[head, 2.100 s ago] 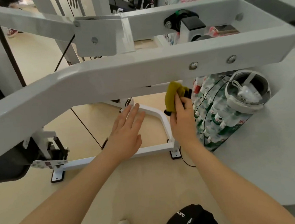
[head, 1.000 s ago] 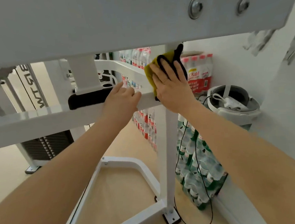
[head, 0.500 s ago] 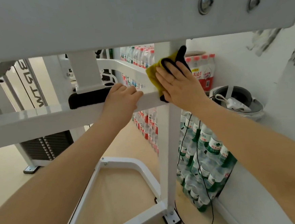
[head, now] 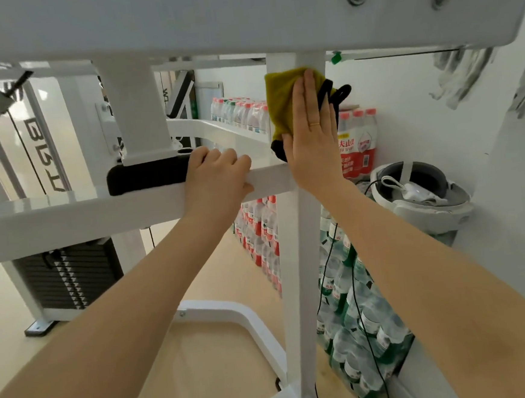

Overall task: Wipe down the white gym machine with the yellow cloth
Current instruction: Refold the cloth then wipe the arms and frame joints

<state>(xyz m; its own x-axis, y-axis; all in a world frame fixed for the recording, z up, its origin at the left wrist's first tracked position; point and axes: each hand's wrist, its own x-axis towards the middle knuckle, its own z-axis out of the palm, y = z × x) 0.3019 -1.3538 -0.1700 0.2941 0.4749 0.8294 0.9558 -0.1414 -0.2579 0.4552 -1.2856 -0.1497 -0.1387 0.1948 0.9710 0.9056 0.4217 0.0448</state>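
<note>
Flat right hand (head: 313,138) presses yellow cloth (head: 282,103) on post; left hand (head: 219,180) grips crossbar (head: 67,214)

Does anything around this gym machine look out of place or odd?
Mostly no. One oddity: a white headset with its cable sits on top of stacked water bottles by the wall. The right hand presses the yellow cloth flat on the white post.

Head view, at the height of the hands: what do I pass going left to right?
Black pad → left hand gripping the white horizontal bar → yellow cloth → right hand pressing it flat on the white upright post → red-labelled bottle pack → white headset.
</note>
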